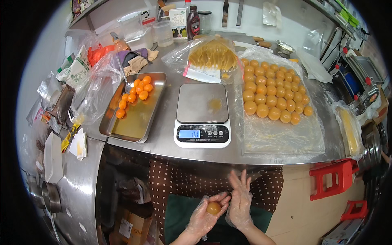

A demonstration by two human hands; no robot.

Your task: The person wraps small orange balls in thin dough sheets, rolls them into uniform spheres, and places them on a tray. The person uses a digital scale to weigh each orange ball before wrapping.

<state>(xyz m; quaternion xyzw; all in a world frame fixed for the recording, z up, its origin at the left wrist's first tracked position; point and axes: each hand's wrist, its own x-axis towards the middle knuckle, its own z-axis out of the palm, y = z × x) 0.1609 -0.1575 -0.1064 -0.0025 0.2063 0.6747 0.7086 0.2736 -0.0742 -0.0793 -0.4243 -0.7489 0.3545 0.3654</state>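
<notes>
On the palm of my left hand (206, 214), in a clear plastic glove, lies a smooth yellow-brown paste ball (213, 208). My right hand (241, 200), gloved too, is beside it with straight fingers and holds nothing. Both are over my lap, in front of the table edge. A digital kitchen scale (202, 116) stands straight ahead. To its left, a steel tray (144, 122) holds orange egg yolks (143, 95), some liquid and a spoon (128, 87). On the right, rows of similar balls (271, 101) rest on a plastic-covered tray (284, 141). Behind the scale lies a bag of yellow-brown paste (212, 55).
Plastic bags (98, 82), scissors (69, 137) and a white container (53, 157) are at the left. A milk carton (178, 24) and a syrup bottle (193, 23) stand at the back. Red stools (332, 179) are on the floor at right, below a wrapped yellow block (350, 131).
</notes>
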